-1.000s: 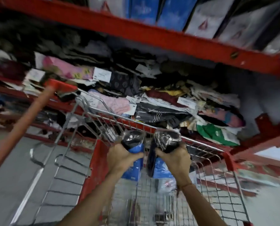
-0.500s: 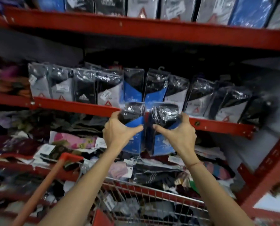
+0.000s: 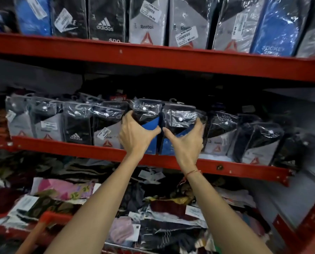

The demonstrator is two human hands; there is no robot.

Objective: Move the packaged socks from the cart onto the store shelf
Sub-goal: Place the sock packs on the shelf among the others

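My left hand (image 3: 134, 136) grips a black-and-blue sock pack (image 3: 147, 114) in clear plastic. My right hand (image 3: 185, 143) grips a second pack of the same kind (image 3: 180, 119) right beside it. Both packs stand upright in the row on the red middle shelf (image 3: 61, 146), their lower ends at the shelf's front edge, between a grey Reebok pack (image 3: 107, 129) on the left and another grey pack (image 3: 219, 134) on the right. Of the cart, only its orange handle (image 3: 41, 230) and a strip of wire rim (image 3: 123, 249) show at the bottom.
The upper red shelf (image 3: 153, 57) holds a row of upright boxed sock packs. Below the middle shelf lies a heap of loose socks and tagged garments (image 3: 134, 208). A red upright post (image 3: 310, 222) stands at the lower right.
Both hands have lifted the two packs from above the cart up to the middle shelf and pushed them into the row. My view has tilted upward, so the cart has dropped almost out of view.
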